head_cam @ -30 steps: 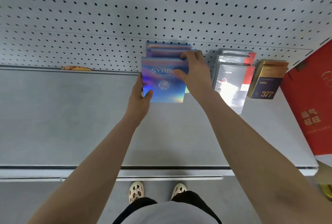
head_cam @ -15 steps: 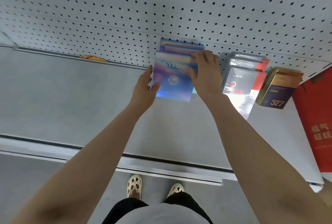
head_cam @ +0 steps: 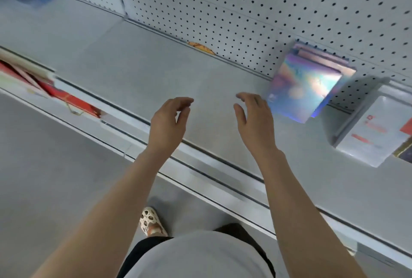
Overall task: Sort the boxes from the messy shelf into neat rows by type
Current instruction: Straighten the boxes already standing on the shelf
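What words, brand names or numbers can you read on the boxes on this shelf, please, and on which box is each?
None can be read in this frame.
Holographic box: its front print is smeared by motion blur.
White box with red marks: red lettering shows, too blurred to read.
Dark box at the right edge: mostly cut off, nothing legible.
Red packages on the left shelf: no readable text.
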Motion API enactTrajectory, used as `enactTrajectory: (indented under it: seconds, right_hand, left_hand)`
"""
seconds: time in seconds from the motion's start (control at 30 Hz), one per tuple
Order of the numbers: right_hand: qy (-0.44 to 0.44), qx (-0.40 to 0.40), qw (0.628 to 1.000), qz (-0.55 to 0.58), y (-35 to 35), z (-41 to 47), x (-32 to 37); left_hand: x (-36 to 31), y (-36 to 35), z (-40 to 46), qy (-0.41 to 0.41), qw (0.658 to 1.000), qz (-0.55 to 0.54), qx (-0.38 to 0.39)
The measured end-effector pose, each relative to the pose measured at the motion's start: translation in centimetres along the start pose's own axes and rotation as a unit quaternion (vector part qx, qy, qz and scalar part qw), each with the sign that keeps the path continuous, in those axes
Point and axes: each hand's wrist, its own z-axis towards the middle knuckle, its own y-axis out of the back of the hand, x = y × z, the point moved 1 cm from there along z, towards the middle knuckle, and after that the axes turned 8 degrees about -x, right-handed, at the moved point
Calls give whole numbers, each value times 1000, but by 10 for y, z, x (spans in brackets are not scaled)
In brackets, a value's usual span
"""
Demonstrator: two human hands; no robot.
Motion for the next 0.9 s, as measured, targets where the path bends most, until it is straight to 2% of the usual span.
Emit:
enactTrajectory:
  seconds: [0.1, 0.4, 0.57, 0.9]
  right_hand:
    - [6, 17, 1000, 19, -40, -14, 58]
    - [93, 116, 987, 65, -171, -27, 233]
    - [126, 143, 980, 58, -226, 1, 294]
    - [134, 154, 977, 67, -361, 107, 398]
  left_hand:
    - [41, 64, 0, 26, 999, 6, -36]
    - [161, 238, 17, 104, 987, 51, -113]
    - [207, 294, 48, 145, 978, 51, -143]
    - [292, 379, 192, 144, 974, 62, -167]
